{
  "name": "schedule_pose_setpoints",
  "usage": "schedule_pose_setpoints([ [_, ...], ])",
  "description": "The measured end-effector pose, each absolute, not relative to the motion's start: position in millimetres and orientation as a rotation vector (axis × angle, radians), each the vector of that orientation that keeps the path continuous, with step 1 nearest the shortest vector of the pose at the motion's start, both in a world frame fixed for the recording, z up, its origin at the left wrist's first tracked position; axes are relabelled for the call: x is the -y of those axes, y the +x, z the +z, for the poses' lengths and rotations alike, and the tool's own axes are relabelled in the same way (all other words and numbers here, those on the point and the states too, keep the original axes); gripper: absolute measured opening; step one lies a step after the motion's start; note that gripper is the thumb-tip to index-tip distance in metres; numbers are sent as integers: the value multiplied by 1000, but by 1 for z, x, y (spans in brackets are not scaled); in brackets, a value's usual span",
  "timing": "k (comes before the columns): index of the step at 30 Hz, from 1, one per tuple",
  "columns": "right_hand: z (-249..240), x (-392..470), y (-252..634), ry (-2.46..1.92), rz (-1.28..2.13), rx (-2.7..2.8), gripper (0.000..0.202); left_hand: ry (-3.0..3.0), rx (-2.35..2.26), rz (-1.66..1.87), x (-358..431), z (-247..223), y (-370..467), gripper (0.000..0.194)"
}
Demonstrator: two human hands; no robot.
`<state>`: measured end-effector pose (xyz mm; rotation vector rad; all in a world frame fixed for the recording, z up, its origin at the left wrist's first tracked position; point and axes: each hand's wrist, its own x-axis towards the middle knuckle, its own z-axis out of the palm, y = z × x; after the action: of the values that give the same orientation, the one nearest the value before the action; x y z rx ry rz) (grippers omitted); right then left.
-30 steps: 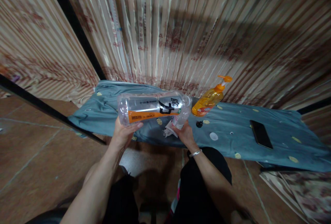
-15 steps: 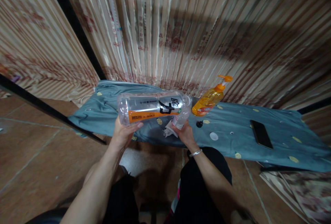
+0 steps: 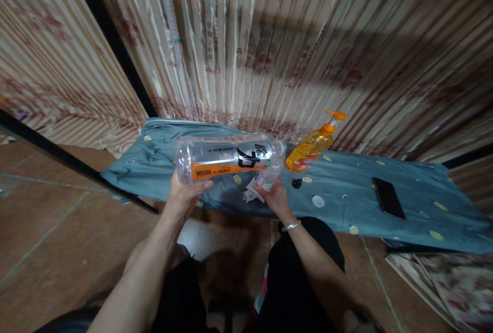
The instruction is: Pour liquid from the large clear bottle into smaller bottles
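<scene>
My left hand (image 3: 187, 194) is closed around the base end of a large clear plastic bottle (image 3: 223, 156) with a silver and orange label. The bottle lies nearly level in the air, its neck pointing right. In my right hand (image 3: 276, 197) is a smaller clear plastic bottle (image 3: 267, 175), held tilted beneath the large bottle's neck. The two necks are close together; whether they touch I cannot tell. A crumpled white tissue (image 3: 252, 192) hangs beside my right fingers, which are partly hidden behind the small bottle.
A pump bottle (image 3: 308, 152) of orange liquid stands right of the bottles on the blue cloth (image 3: 346, 174). Nearer lie a black cap (image 3: 296, 183) and a white disc (image 3: 318, 201). A phone (image 3: 389, 198) rests farther right. Black poles (image 3: 111, 40) and a striped curtain (image 3: 285, 40) rise behind.
Both hands keep the bottles in almost the same position. The view has shifted very slightly; nothing has been picked up or let go.
</scene>
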<state>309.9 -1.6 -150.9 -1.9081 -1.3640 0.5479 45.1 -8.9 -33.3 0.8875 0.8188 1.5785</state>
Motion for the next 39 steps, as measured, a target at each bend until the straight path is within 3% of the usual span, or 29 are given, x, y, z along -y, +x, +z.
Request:
schedule_pose_setpoints([
  [21,-150,2,311,-1873,562,1351,64,936,-817,1515,5,-47,37,66],
  [39,-148,2,310,-1890,553,1347,65,934,-832,1554,7,-37,44,75],
])
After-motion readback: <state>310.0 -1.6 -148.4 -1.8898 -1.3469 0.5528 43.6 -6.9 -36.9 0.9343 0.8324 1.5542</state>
